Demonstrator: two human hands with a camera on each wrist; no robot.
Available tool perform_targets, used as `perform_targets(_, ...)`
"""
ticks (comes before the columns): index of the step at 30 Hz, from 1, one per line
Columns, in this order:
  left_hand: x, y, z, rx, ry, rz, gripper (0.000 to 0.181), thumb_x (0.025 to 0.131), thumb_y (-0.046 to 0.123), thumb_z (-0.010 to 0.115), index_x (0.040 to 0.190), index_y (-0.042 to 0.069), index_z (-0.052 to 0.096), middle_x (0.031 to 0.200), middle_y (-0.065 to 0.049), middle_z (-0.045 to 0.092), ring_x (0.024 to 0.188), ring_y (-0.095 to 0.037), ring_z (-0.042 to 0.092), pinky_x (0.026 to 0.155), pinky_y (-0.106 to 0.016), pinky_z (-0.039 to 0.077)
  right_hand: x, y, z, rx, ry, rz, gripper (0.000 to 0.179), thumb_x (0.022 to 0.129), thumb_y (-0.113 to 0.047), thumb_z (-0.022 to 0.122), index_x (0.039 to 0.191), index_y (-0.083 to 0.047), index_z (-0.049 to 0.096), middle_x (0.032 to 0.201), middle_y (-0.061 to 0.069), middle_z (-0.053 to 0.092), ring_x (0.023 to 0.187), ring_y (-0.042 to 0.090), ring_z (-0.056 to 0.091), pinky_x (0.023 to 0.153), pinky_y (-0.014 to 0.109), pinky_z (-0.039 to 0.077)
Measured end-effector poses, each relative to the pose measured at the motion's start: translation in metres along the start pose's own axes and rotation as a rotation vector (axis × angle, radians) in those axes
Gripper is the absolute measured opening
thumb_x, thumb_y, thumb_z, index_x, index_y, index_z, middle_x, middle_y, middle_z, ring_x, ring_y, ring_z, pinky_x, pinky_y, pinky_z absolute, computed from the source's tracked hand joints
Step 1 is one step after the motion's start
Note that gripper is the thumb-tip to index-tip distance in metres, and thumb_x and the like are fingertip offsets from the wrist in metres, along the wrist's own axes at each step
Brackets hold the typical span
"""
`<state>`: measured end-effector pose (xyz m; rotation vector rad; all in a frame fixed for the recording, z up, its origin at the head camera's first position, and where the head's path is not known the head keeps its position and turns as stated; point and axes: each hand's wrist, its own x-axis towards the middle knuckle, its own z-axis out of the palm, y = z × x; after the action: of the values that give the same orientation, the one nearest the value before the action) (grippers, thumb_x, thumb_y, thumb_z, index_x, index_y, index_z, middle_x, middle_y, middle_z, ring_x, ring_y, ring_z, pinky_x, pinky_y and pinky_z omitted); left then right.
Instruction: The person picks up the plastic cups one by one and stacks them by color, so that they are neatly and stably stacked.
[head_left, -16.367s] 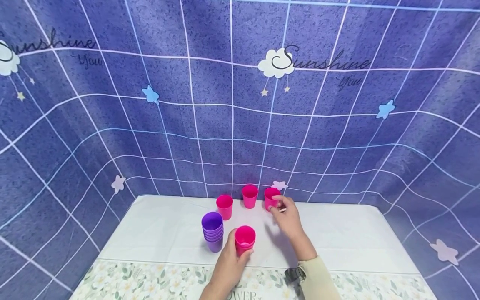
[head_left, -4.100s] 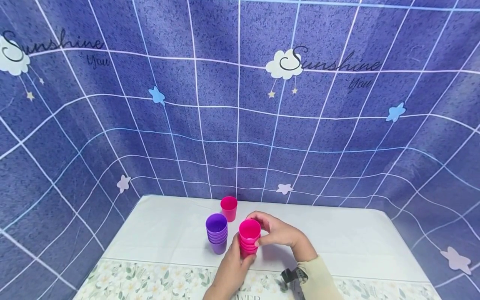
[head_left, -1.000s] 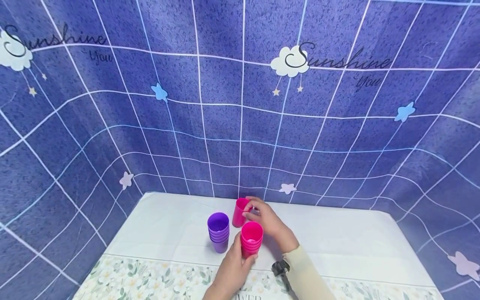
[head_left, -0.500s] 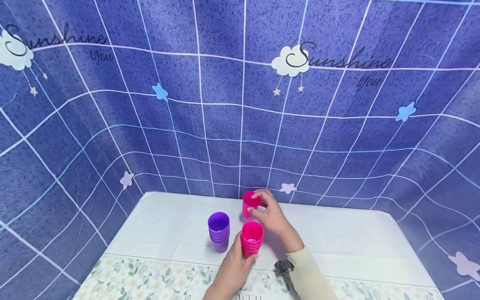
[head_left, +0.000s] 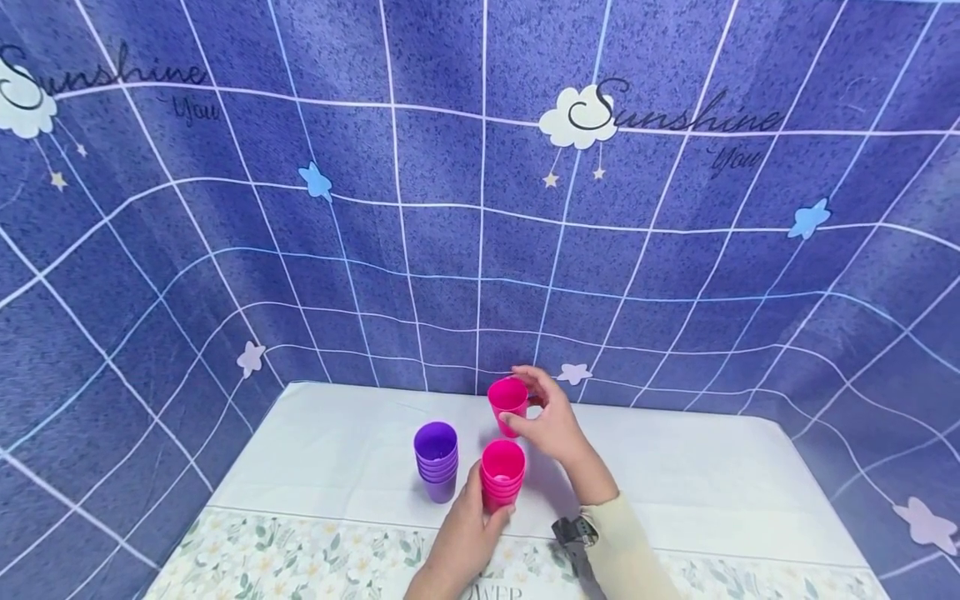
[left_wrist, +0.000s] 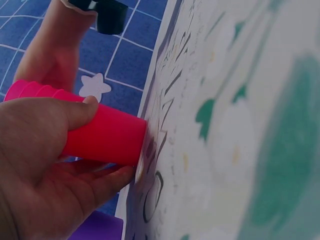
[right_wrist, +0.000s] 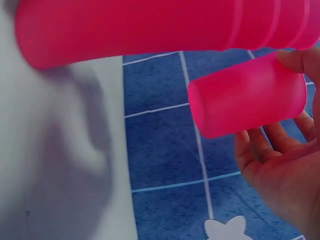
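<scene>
My left hand point(head_left: 467, 533) grips a stack of nested pink cups point(head_left: 501, 483), which stands upright on the table; in the left wrist view its base meets the cloth. Behind that stack, my right hand point(head_left: 553, 421) holds a single pink cup point(head_left: 508, 408) between thumb and fingers. The right wrist view shows this cup point(right_wrist: 245, 97) off the table, apart from the pink stack point(right_wrist: 150, 27). Left of the pink stack, a stack of nested purple cups point(head_left: 437, 462) stands upright, touched by neither hand.
A white tablecloth point(head_left: 337, 450) with a floral front band point(head_left: 315, 550) covers the table. A blue gridded curtain point(head_left: 435, 250) rises along the back and both sides. A dark watch-like band point(head_left: 576, 531) sits at the right sleeve.
Earlier, several single pink cups stood at the back; the pink stack has since grown taller. In the last second my right hand has lifted the last single cup and carried it slightly right.
</scene>
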<state>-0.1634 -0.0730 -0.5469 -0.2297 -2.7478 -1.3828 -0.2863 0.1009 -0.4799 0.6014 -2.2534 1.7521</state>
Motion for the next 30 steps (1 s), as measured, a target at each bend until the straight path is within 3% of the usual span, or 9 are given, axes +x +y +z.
perform_targets(4, 0.000, 0.001, 0.000, 0.003, 0.002, -0.006, 0.083, 0.098, 0.031, 0.076, 0.163, 0.010, 0.029, 0.149, -0.022, 0.061, 0.137, -0.038, 0.062, 0.116, -0.060, 0.050, -0.003, -0.011, -0.006, -0.001, 0.004, -0.004, 0.075, 0.079, -0.004, 0.089, 0.148, -0.010, 0.059, 0.129, 0.018, 0.074, 0.110, 0.025, 0.069, 0.090, 0.029, 0.056)
perform_targets(7, 0.000, 0.001, 0.000, -0.004, 0.003, -0.004, 0.083, 0.098, 0.030, 0.076, 0.163, 0.010, 0.030, 0.149, -0.022, 0.060, 0.137, -0.039, 0.062, 0.116, -0.061, 0.049, -0.005, -0.020, -0.010, 0.003, 0.003, -0.010, 0.073, 0.079, -0.003, 0.089, 0.146, -0.011, 0.062, 0.130, 0.017, 0.073, 0.109, 0.017, 0.068, 0.091, 0.026, 0.057)
perform_targets(13, -0.001, 0.002, -0.001, -0.011, -0.003, -0.014, 0.082, 0.098, 0.030, 0.075, 0.163, 0.009, 0.029, 0.150, -0.023, 0.059, 0.139, -0.039, 0.060, 0.117, -0.061, 0.048, -0.011, -0.040, -0.019, 0.102, -0.007, -0.077, 0.065, 0.077, 0.004, 0.088, 0.137, 0.002, 0.066, 0.132, 0.023, 0.066, 0.110, 0.004, 0.067, 0.096, 0.019, 0.058)
perform_targets(20, 0.000, 0.003, -0.002, -0.023, -0.014, 0.005, 0.081, 0.099, 0.028, 0.075, 0.163, 0.009, 0.029, 0.150, -0.020, 0.060, 0.140, -0.037, 0.060, 0.118, -0.059, 0.048, -0.015, -0.058, -0.026, 0.177, -0.029, -0.081, 0.063, 0.077, 0.008, 0.086, 0.136, 0.005, 0.065, 0.128, 0.026, 0.067, 0.107, 0.002, 0.069, 0.094, 0.018, 0.059)
perform_targets(30, 0.000, 0.004, -0.003, -0.021, -0.021, 0.003, 0.080, 0.099, 0.026, 0.075, 0.162, 0.013, 0.030, 0.149, -0.016, 0.062, 0.139, -0.035, 0.061, 0.117, -0.059, 0.050, -0.020, -0.070, -0.027, 0.181, -0.160, -0.124, 0.059, 0.076, 0.002, 0.089, 0.132, 0.002, 0.068, 0.125, 0.022, 0.067, 0.109, 0.009, 0.069, 0.092, 0.023, 0.061)
